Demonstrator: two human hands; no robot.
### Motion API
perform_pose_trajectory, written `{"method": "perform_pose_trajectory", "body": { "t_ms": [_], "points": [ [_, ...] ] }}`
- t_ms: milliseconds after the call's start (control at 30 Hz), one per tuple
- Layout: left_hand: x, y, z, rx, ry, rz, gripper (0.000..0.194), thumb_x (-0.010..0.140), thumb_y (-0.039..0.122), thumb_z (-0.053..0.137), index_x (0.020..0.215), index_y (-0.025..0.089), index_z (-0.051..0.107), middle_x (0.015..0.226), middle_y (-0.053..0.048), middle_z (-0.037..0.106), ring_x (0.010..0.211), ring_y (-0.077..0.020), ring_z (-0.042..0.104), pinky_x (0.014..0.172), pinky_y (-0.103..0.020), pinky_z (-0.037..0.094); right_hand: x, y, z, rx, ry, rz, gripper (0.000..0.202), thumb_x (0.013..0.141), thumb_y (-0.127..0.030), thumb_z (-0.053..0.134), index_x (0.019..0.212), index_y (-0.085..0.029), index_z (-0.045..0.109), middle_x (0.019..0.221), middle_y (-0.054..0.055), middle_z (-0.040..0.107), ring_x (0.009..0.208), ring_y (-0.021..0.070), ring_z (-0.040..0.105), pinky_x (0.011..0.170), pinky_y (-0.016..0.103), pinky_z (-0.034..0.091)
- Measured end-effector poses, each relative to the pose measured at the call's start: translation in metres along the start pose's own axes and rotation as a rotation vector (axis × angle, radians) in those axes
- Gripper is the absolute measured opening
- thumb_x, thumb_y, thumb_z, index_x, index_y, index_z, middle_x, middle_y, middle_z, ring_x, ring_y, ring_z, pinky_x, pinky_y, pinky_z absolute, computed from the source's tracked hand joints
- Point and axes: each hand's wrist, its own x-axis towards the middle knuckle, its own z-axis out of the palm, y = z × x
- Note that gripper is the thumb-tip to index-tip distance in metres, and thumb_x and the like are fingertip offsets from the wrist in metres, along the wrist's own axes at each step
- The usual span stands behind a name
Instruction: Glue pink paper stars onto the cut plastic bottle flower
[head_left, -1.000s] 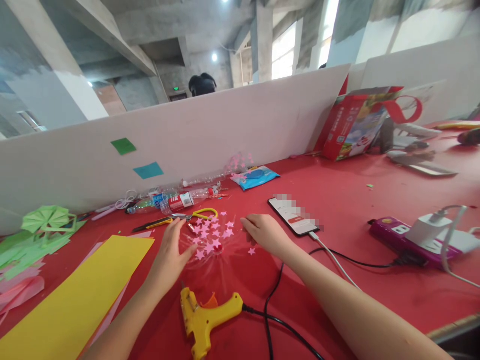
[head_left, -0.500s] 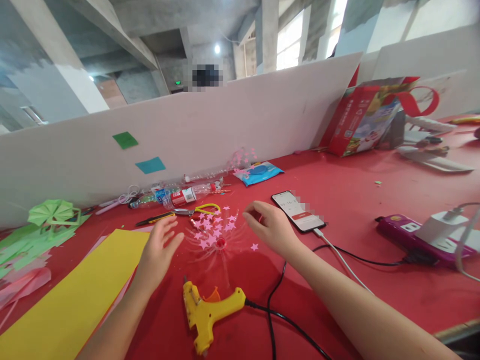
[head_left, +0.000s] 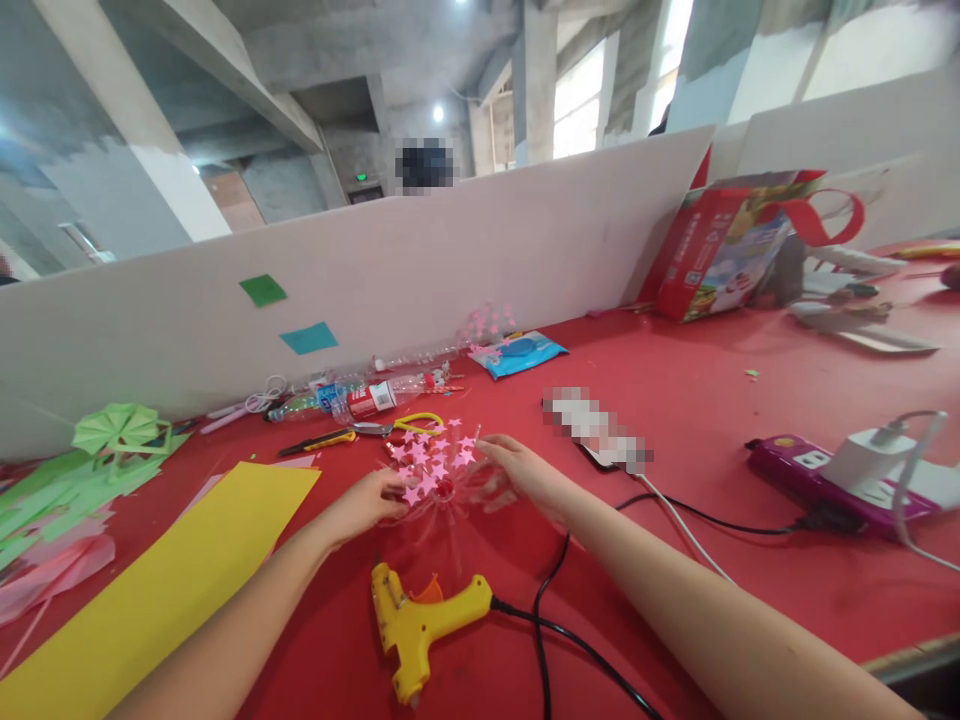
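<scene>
Pink paper stars (head_left: 427, 465) on thin clear plastic strips spread around a clear ring-shaped bottle mouth (head_left: 445, 490), above the red table. My left hand (head_left: 369, 508) is at the left edge of this star cluster, its fingertips partly hidden behind stars and strips. On the right side, my right hand (head_left: 517, 470) has its fingers apart beside the clear strips, its lower fingers seen through or among them. Whether either hand grips a strip is hard to tell. A yellow glue gun (head_left: 427, 628) lies in front of the cluster.
Yellow paper (head_left: 172, 570) and green paper pieces (head_left: 120, 430) lie left. Behind are plastic bottles (head_left: 367, 398), scissors (head_left: 416, 424), a cutter (head_left: 319, 440) and a blue packet (head_left: 521, 353). To the right are a phone (head_left: 596, 430), cables and a purple power strip (head_left: 817, 480).
Both hands have moved in to the star cluster, the left one rightward and down, the right one slightly down. The loose star by the right hand no longer shows. The view has shifted slightly.
</scene>
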Motion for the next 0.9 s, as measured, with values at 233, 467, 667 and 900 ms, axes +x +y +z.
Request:
{"method": "perform_pose_trajectory", "body": {
  "t_ms": [233,467,667,900],
  "points": [
    [-0.002,0.009,0.008,-0.07,-0.063,0.005,0.028,0.059,0.018,0.078,0.086,0.016,0.071,0.081,-0.002,0.073,0.081,-0.0203,0.065,0.078,-0.029,0.047,-0.001,-0.002,0.001,0.225,-0.09,0.037,0.016,0.096,-0.016,0.035,0.096,-0.012,0.051,0.077,0.011,0.071,0.06,0.0161,0.071,0.056,0.025,0.057],
    [-0.015,0.015,0.014,-0.409,-0.132,0.021,0.028,0.068,0.017,0.074,0.095,0.018,0.066,0.09,-0.003,0.073,0.083,-0.017,0.068,0.083,-0.029,0.051,-0.013,-0.014,0.002,0.397,-0.131,0.016,0.025,0.094,-0.015,0.035,0.087,-0.01,0.058,0.083,0.013,0.073,0.065,0.0146,0.072,0.058,0.021,0.057],
    [-0.024,0.018,0.02,-0.648,-0.065,0.058,0.019,0.061,0.013,0.08,0.076,0.015,0.068,0.076,-0.001,0.071,0.073,-0.0131,0.067,0.076,-0.024,0.053,-0.024,-0.025,0.01,0.454,-0.165,-0.017,0.028,0.094,-0.015,0.034,0.09,-0.011,0.061,0.094,0.014,0.073,0.071,0.0157,0.073,0.06,0.022,0.058],
    [-0.029,0.008,0.026,-0.694,0.042,0.205,0.036,0.06,0.019,0.083,0.093,0.019,0.068,0.081,0.002,0.071,0.069,-0.0084,0.064,0.068,-0.019,0.049,-0.032,-0.028,0.028,0.319,-0.179,-0.052,0.027,0.095,-0.018,0.036,0.091,-0.011,0.061,0.097,0.014,0.073,0.076,0.0163,0.073,0.064,0.024,0.057]
  ]
}}
